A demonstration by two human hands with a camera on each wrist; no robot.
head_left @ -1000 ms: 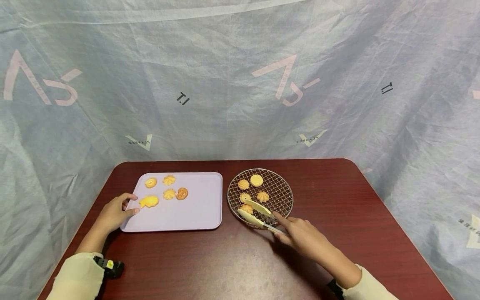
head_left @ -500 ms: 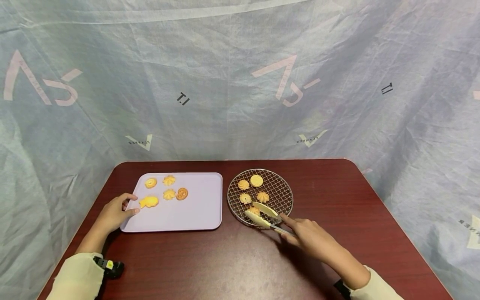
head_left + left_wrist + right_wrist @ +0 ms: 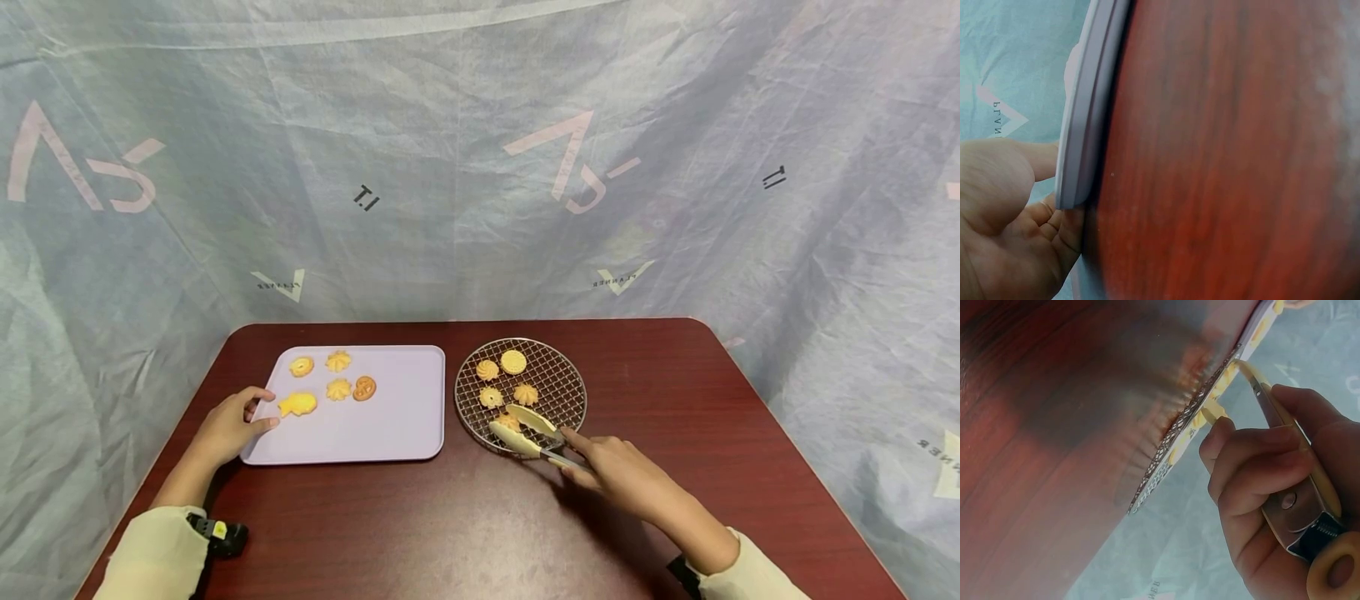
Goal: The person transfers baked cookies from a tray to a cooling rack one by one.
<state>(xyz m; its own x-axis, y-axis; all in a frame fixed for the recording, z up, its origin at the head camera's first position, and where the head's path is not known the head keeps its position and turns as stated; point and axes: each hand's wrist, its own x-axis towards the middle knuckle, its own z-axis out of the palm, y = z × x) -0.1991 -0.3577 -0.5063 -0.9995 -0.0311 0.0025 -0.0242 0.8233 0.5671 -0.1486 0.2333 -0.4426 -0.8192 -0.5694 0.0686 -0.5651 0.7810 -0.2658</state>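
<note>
A smooth, pale lilac tray (image 3: 401, 408), rectangular with rounded corners and a raised rim, is held at its left edge by the left hand (image 3: 228, 427); its thumb is laid over the rim and its other fingers (image 3: 1071, 231) are curled at the corner. In the left wrist view, the tray's side is seen as a thin, ridged band. On the tray, 5 cookies are carried: a ring (image 3: 302, 367), 2 lobed flowers (image 3: 339, 389), a brown pretzel (image 3: 364, 388) and a plump yellow fish (image 3: 297, 404).

A pair of tongs (image 3: 521, 443) is gripped by the right hand (image 3: 618, 475), with its fingers clamped round the arms. Shiny metal and a rivet (image 3: 1289, 500) are shown near the tan loop (image 3: 1339, 570) at the end, while the long tips are cream and scalloped. The tips are held apart over the near part of a round rack (image 3: 558, 400) of crisscrossed wire, just beside the tray. Between them lies a ridged cookie (image 3: 508, 420), partly hidden; whether it is lifted from the wire cannot be told. Farther back on the rack, 4 more are set: a spiral swirl (image 3: 487, 370), a flat, pale disc (image 3: 513, 362), a rosette (image 3: 491, 397) and a fluted star (image 3: 526, 394).

Both are borne by a glossy, red-brown, wood-grained worktop (image 3: 450, 517), behind which creased blue-grey cloth (image 3: 450, 208) is hung.
</note>
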